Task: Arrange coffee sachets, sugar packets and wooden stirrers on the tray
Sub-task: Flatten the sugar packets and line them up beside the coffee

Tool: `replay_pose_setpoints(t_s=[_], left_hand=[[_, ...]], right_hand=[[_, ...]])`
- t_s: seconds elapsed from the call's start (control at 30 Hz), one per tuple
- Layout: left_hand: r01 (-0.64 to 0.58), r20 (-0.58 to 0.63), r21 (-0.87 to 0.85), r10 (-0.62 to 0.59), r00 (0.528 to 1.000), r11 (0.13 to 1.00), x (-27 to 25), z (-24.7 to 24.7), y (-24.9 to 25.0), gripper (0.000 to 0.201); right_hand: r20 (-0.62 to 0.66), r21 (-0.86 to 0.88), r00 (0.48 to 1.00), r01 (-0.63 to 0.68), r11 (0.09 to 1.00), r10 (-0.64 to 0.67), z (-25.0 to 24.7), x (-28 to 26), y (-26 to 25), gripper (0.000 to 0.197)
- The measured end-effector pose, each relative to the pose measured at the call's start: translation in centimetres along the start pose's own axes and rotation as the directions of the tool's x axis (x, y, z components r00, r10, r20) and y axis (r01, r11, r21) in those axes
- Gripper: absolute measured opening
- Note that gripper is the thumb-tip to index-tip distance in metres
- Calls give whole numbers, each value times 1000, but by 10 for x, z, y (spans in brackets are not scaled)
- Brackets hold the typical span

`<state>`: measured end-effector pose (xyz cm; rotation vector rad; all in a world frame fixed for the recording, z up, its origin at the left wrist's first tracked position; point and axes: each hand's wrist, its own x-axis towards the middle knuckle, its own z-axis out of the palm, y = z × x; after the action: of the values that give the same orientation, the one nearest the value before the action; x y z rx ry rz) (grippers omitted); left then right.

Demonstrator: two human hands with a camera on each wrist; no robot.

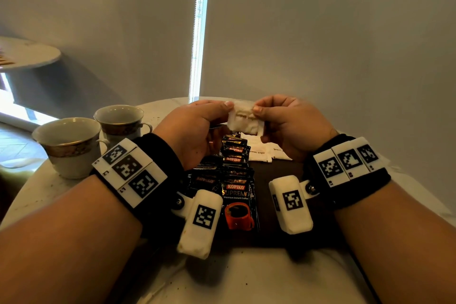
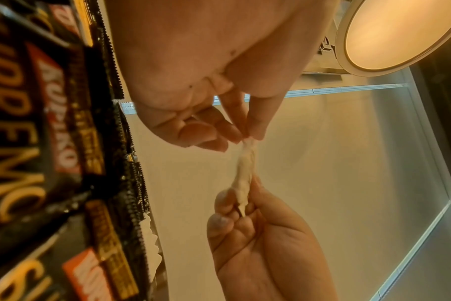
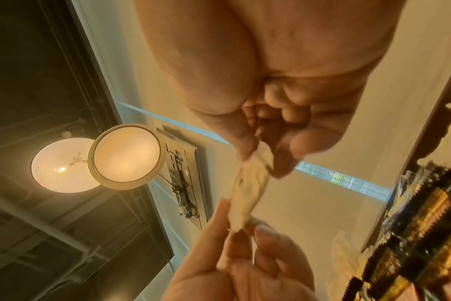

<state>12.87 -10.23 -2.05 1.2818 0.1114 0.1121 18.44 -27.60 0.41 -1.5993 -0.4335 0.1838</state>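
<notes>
I hold one white brown-sugar packet [image 1: 243, 118] in the air over the far end of the dark tray [image 1: 278, 175]. My left hand [image 1: 228, 109] pinches its left edge between thumb and fingers, and my right hand [image 1: 256, 110] pinches its right edge. The left wrist view shows the packet [image 2: 243, 173] edge-on, stretched between both hands; the right wrist view shows the packet [image 3: 247, 191] the same way. Black Kopiko coffee sachets [image 1: 237, 190] lie overlapping in rows down the tray's middle. More white sugar packets [image 1: 261, 154] lie flat at the tray's far right, under my right hand.
Two empty cups with patterned bands [image 1: 71, 145] [image 1: 121, 119] stand on the round pale table [image 1: 246, 279] left of the tray. A second round table [image 1: 29, 52] is at the far left. A wall with a bright window slit [image 1: 199, 32] rises behind.
</notes>
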Motion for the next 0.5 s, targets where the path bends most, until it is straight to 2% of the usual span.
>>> replay_pose_setpoints(t_s=[0.17,0.3,0.37,0.5], left_hand=[[27,-54,-69,-31,998,997,0,-2,3,16],[46,-46,-85,-50,998,995,1,-2,3,14],[50,-39,-77,-53,998,996,2,-2,3,11],[53,-25,-76,-55,998,996,3,-4,3,6]], right_hand=[[-249,76,960,-110,991,125,-33,18,10,9],[-416,-38,886,-244,969,207,-60,28,39,14],[-451,-55,855,-314,948,257,-71,32,52,14],[-430,-215,841,-449,867,328,-82,38,71,13]])
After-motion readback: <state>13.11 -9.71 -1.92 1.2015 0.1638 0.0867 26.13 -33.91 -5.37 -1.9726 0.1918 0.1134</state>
